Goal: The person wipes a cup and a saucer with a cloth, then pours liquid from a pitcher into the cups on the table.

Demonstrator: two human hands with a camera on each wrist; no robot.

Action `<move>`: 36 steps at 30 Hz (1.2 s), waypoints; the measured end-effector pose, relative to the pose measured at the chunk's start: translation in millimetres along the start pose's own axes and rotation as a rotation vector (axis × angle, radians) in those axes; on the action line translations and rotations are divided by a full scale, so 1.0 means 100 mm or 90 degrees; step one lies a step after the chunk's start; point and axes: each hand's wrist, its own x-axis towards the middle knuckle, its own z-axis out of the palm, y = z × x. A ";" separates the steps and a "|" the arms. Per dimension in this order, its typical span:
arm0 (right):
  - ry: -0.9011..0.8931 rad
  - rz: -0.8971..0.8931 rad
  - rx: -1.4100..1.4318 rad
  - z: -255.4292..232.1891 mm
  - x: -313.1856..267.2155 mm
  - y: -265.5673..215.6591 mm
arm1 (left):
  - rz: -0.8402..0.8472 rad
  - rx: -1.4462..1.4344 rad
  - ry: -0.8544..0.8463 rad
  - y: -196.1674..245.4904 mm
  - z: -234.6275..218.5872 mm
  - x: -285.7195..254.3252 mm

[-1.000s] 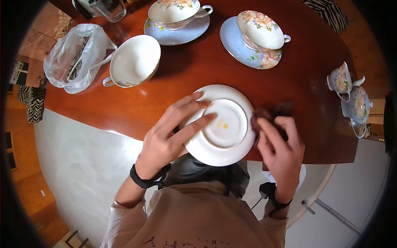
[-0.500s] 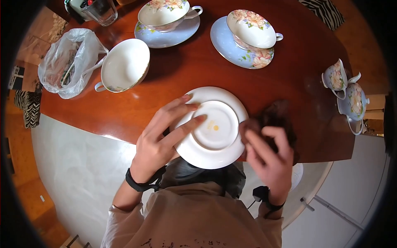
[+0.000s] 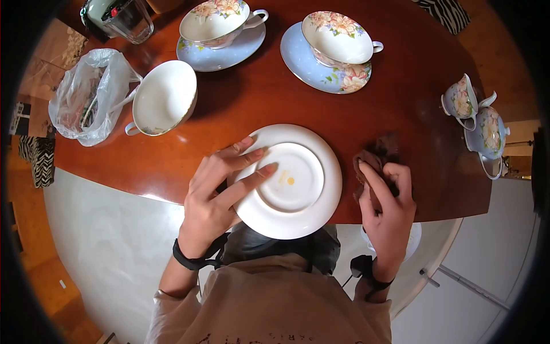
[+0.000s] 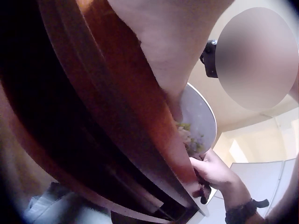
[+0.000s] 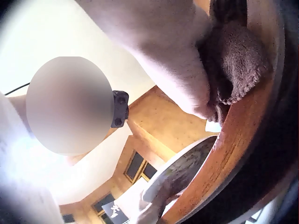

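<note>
A saucer (image 3: 291,178) is held underside up at the table's near edge; its white base with a small yellow mark faces the head camera. The left hand (image 3: 216,192) grips its left rim, fingers spread over the underside, thumb hidden beneath. Just right of the saucer, apart from it, the right hand (image 3: 391,209) holds a bunched dark brown cloth (image 3: 366,163). In the left wrist view, the saucer's flowered face (image 4: 198,119) shows. The right wrist view has the knitted cloth (image 5: 240,63) bunched under the right hand (image 5: 173,60).
Two flowered cups (image 3: 215,23), (image 3: 338,37) stand on blue saucers at the back. A third cup (image 3: 165,97) stands without a saucer beside a plastic bag (image 3: 91,97). A glass (image 3: 130,23) is at back left; a creamer (image 3: 460,98) and teapot (image 3: 488,133) are at the right edge.
The right hand and cloth have moved away from the saucer's right rim, leaving a gap. The left hand keeps its grip. The head view has shifted slightly.
</note>
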 end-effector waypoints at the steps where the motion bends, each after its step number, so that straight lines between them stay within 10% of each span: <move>1: 0.012 -0.004 0.011 -0.01 0.00 -0.01 | 0.003 0.003 0.001 0.00 0.00 0.00; 32: 0.010 -0.014 0.103 -0.08 -0.07 -0.20 | -0.015 -0.003 -0.010 0.01 -0.02 0.02; 36: -0.058 -0.150 0.167 -0.14 -0.10 -0.25 | -0.019 -0.009 -0.021 0.02 -0.04 0.02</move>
